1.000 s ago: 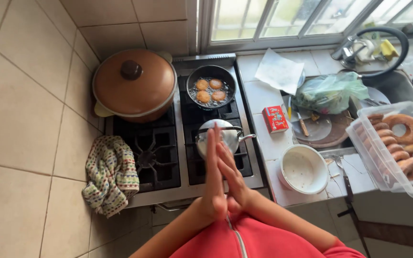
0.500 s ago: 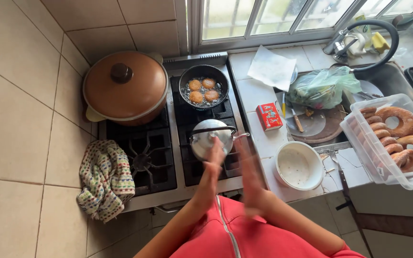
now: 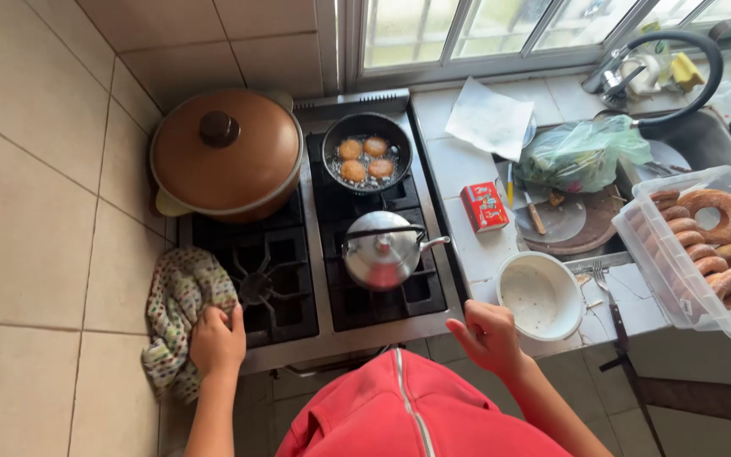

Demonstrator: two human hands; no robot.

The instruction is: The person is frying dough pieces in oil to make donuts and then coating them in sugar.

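Both hands have parted since half a second ago: left hand (image 3: 216,340) now lies on the dotted cloth (image 3: 181,317), fingers curled over its right edge. Crumpled and pale with coloured spots, the cloth drapes over the stove's (image 3: 298,254) left front corner, mostly left of the hand. Right hand (image 3: 488,336) hovers loosely curled, holding nothing, just beside the white bowl (image 3: 540,295). Whether the left fingers pinch the cloth is hidden.

Front-left black burner grate (image 3: 277,283) stands bare — passage open; round steel kettle (image 3: 385,250) and large brown lidded pot (image 3: 226,152) obstruct beyond.
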